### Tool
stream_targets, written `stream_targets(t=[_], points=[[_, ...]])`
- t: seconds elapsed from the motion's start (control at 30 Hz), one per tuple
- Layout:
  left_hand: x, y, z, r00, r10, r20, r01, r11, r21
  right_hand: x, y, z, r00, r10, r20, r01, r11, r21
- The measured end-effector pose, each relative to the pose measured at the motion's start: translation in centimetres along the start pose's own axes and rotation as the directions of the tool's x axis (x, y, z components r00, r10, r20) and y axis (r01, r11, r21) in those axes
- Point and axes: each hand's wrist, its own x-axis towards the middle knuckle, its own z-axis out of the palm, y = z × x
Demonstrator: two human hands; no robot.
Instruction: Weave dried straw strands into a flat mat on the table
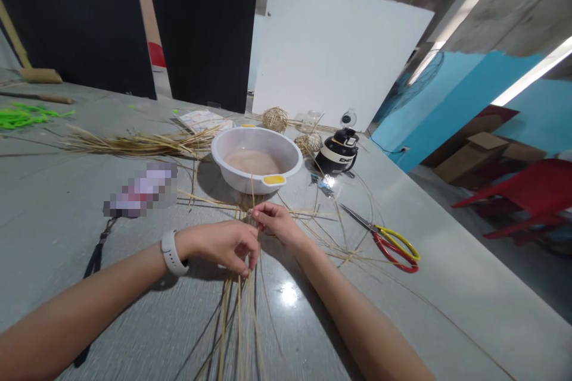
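Note:
Several long, thin straw-coloured strips (240,309) run from under my hands toward the table's near edge, with others crossing them just in front of the basin. My left hand (230,244), with a white band on the wrist, bends over these strips, thumb and fingertips pinched on one of them. Just beyond it, my right hand (273,221) has its fingertips closed on a strip that points up toward the basin. The spot where the strips cross is partly hidden by my hands. A white basin (281,187) holding cloudy water stands right behind them.
Scissors (395,247) with red and yellow handles lie at right among loose strips. Behind are a black flask (335,152), woven balls (274,120) and a bundle of strips (134,144). A blurred-out item with a strap (96,259) lies left. Green strips (27,116) sit far left.

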Motion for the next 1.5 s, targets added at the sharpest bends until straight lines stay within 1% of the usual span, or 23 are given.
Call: stream_targets(t=[0.1, 0.2, 0.33, 0.47, 0.57, 0.63, 0.7, 0.77, 0.8, 0.87, 0.97, 1.03, 1.1, 1.17, 1.23, 1.3, 1.4, 1.5], points=[[0.1, -0.3, 0.0, 0.999, 0.029, -0.018, -0.029, 1.000, -0.012, 0.0, 0.1, 0.0, 1.000, -0.001, 0.003, 0.001, 1.000, 0.015], [0.1, -0.2, 0.0, 0.999, 0.028, -0.031, -0.028, 1.000, 0.005, 0.0, 0.1, 0.0, 1.000, -0.001, 0.002, 0.001, 1.000, 0.022], [0.0, 0.2, 0.3, 1.000, 0.003, 0.004, -0.003, 1.000, 0.031, 0.1, 0.2, -0.1, 1.000, 0.001, 0.005, -0.001, 1.000, 0.022], [0.0, 0.4, 0.5, 0.999, 0.010, 0.048, -0.012, 1.000, 0.029, 0.2, 0.2, -0.2, 1.000, 0.003, 0.001, -0.003, 1.000, 0.008], [-0.1, 0.3, 0.4, 0.999, 0.018, 0.048, -0.019, 1.000, 0.022, 0.2, 0.2, -0.2, 1.000, -0.003, -0.002, 0.003, 1.000, 0.001], [-0.1, 0.2, 0.2, 0.999, 0.030, 0.029, -0.030, 1.000, 0.006, 0.3, 0.3, -0.2, 1.000, -0.013, -0.001, 0.013, 1.000, 0.004], [-0.2, 0.2, 0.0, 0.999, 0.040, -0.031, -0.041, 0.999, -0.018, 0.2, 0.4, -0.2, 1.000, -0.012, 0.001, 0.012, 1.000, 0.023], [-0.2, 0.2, -0.1, 0.989, 0.056, -0.139, -0.058, 0.998, -0.011, 0.2, 0.5, -0.3, 1.000, 0.010, 0.010, -0.010, 0.998, 0.062], [-0.1, 0.0, 0.0, 0.976, 0.069, -0.205, -0.067, 0.998, 0.017, 0.2, 0.6, -0.3, 1.000, 0.024, 0.017, -0.025, 0.996, 0.083], [0.1, -0.4, 0.3, 0.936, 0.103, -0.337, -0.067, 0.991, 0.114, 0.2, 0.7, -0.4, 0.999, 0.038, 0.024, -0.041, 0.993, 0.112], [0.7, -1.5, 1.1, 0.855, 0.129, -0.502, -0.002, 0.969, 0.247, 0.5, 1.0, -0.6, 1.000, 0.020, 0.020, -0.022, 0.994, 0.109], [0.9, -2.3, 1.4, 0.816, 0.131, -0.564, 0.029, 0.964, 0.266, 0.7, 1.1, -0.6, 1.000, 0.014, 0.017, -0.016, 0.993, 0.117], [1.0, -2.8, 1.4, 0.800, 0.133, -0.585, 0.013, 0.971, 0.238, 0.8, 1.2, -0.6, 1.000, 0.013, 0.007, -0.014, 0.991, 0.133], [1.0, -3.1, 1.2, 0.807, 0.137, -0.574, -0.034, 0.982, 0.187, 0.6, 1.0, -0.5, 1.000, 0.013, 0.004, -0.013, 0.991, 0.133], [0.9, -3.3, 0.9, 0.829, 0.144, -0.540, -0.070, 0.985, 0.156, 0.4, 0.7, -0.3, 1.000, 0.017, 0.000, -0.017, 0.994, 0.107], [0.7, -3.4, 0.6, 0.853, 0.146, -0.501, -0.076, 0.984, 0.159, 0.1, 0.3, -0.2, 0.999, 0.035, -0.008, -0.035, 0.997, 0.074], [0.5, -3.5, 0.4, 0.873, 0.160, -0.461, -0.079, 0.979, 0.190, -0.1, -0.1, 0.0, 0.998, 0.054, -0.025, -0.053, 0.997, 0.051], [0.3, -3.7, 0.0, 0.893, 0.182, -0.411, -0.123, 0.978, 0.167, -0.1, -0.3, 0.1, 0.998, 0.051, -0.028, -0.049, 0.997, 0.057]])
